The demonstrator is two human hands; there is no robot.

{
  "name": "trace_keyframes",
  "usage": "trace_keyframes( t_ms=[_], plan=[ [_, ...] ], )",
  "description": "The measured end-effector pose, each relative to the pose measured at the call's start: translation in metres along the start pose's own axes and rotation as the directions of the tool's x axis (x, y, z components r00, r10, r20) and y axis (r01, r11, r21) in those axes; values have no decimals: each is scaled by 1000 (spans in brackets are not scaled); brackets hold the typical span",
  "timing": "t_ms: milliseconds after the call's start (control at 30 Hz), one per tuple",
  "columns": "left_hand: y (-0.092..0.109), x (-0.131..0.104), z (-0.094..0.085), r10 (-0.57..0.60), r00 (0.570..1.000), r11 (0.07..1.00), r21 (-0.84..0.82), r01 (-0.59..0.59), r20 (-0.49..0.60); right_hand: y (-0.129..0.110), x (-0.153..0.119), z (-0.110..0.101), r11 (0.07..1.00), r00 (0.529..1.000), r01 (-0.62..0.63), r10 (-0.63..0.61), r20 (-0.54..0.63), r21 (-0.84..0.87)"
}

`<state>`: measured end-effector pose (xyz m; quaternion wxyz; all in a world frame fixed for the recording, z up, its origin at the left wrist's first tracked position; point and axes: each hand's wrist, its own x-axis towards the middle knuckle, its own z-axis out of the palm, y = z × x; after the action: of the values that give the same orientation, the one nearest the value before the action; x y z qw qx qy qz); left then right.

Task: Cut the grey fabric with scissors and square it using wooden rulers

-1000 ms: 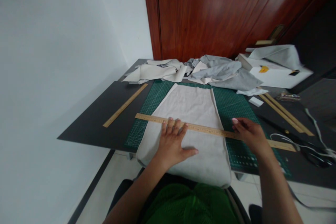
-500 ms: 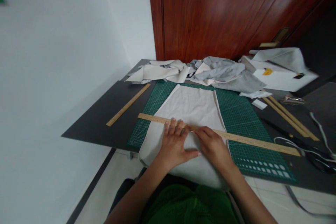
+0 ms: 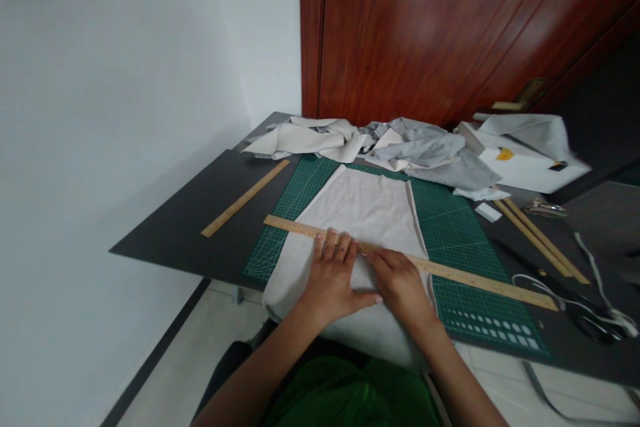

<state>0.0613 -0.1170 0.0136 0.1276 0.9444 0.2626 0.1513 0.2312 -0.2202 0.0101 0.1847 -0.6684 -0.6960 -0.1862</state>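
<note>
A pale off-white cloth (image 3: 373,203) lies on the green cutting mat (image 3: 450,227), its near end hanging over the table edge toward my lap. Across the cloth runs a long wooden ruler (image 3: 465,272). My left hand (image 3: 333,283) lies flat with fingers spread, its fingertips pressing on the ruler and its palm over the cloth. Just right of it, my right hand (image 3: 403,283) is closed, with fingers bent together against the ruler's near edge. Whatever its fingertips pinch, if anything, is too small and hidden to make out.
A shorter wooden ruler (image 3: 245,199) lies on the dark table at left. Crumpled fabric (image 3: 310,137) lines the back, beside a white box (image 3: 530,170). Two wooden strips (image 3: 537,233), a small white block (image 3: 487,212) and black scissors (image 3: 593,327) with a white cord are at right.
The head view has turned slightly, shifting the things at right leftward. Both hands stay at the ruler in nearly the same pose.
</note>
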Motion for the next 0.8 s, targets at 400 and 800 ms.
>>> trace_keyframes(
  t_ms=[400,800],
  plan=[
    [-2,-1,2,7,1000,1000,-10,-7,-14,-2,15,-13,988,990,91,-76,121,-123],
    [-2,0,1,4,1000,1000,-14,-4,-2,7,-2,-24,985,992,26,-4,127,-173]
  ],
)
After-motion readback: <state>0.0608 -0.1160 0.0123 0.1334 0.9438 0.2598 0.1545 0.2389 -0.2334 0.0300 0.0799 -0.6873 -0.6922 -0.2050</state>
